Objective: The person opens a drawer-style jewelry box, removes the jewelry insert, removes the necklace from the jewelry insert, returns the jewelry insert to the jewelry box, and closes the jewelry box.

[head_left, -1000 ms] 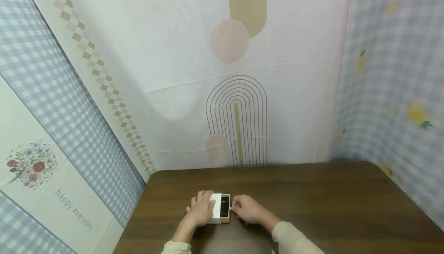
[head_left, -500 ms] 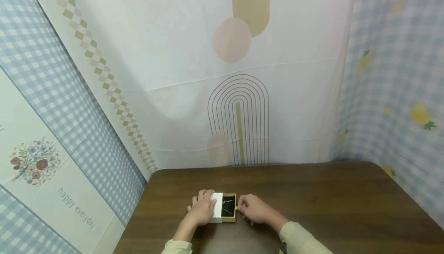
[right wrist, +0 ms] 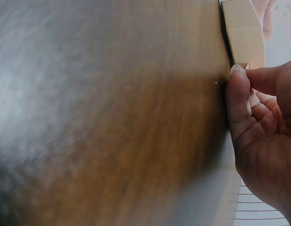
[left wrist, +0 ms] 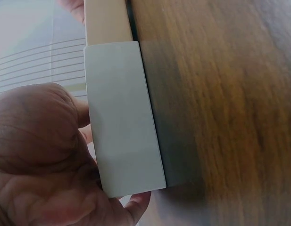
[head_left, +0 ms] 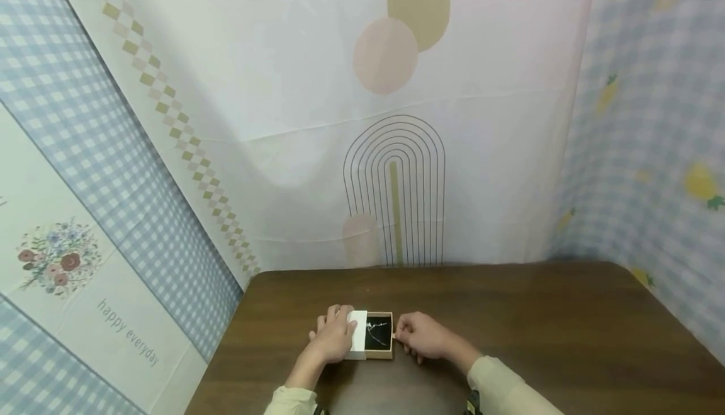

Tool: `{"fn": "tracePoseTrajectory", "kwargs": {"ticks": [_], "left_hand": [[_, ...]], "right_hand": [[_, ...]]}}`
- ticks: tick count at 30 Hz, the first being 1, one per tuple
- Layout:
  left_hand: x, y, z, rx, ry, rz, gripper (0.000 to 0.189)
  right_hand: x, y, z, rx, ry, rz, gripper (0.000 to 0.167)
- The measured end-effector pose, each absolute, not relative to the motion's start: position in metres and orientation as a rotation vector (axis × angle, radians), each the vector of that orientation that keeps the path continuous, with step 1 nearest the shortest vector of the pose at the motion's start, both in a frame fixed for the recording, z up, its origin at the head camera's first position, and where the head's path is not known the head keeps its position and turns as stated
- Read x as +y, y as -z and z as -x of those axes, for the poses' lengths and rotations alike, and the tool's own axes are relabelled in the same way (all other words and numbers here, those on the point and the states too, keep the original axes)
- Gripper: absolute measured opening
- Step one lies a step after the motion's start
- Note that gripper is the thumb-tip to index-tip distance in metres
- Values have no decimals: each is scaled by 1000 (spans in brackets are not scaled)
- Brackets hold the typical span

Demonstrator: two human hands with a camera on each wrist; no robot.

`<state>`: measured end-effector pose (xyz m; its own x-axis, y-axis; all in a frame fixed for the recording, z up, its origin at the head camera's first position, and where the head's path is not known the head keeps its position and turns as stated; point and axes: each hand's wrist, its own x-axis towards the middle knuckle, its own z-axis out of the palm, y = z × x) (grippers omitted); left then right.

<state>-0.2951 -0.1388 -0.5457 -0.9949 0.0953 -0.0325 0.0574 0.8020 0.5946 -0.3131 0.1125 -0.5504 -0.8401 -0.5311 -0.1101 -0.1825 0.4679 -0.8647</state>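
Observation:
In the head view a white sleeve (head_left: 358, 338) of a small jewelry box lies flat on the table. My left hand (head_left: 331, 338) grips it from its left end, thumb on top. Out of the sleeve's right side sticks a tan drawer (head_left: 379, 355) with a black lining; a thin silvery chain with small bright beads (head_left: 378, 325), seemingly a necklace or bracelet, lies on it. At the drawer's right end my right hand (head_left: 421, 336) pinches a small pull tab between thumb and forefinger. The left wrist view shows the sleeve's long side, with the drawer beyond it.
The brown wooden table (head_left: 510, 314) extends on both sides of the box. A pale patterned cloth (head_left: 300, 150) hangs behind it, with blue checked cloths (head_left: 651, 119) to the sides. Dark straps show at both cuffs.
My right hand has moved right, drawing the drawer further out of the sleeve, so more black lining and chain show. The left hand keeps its grip on the sleeve.

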Motion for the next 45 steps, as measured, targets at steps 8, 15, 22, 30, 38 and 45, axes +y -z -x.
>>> {"fn": "tracePoseTrajectory", "kwargs": {"ticks": [8,15,22,30,38,45], "left_hand": [[-138,543,291,2916,-980,-110,40],[-139,545,293,2943,-956,-118,38],[-141,547,293,2939,-953,-102,38],[-143,546,291,2947,-933,-78,42],[-142,549,297,2933,-960,-101,39],[-138,549,298,2945,-953,-120,38]], "right_hand": [[115,551,309,2336,1368,602,18],[112,553,308,2358,1394,612,19],[116,549,305,2418,1422,604,11],[115,535,301,2532,1439,639,22],[100,524,295,2770,1264,814,14],[86,516,291,2994,905,1000,21]]}}
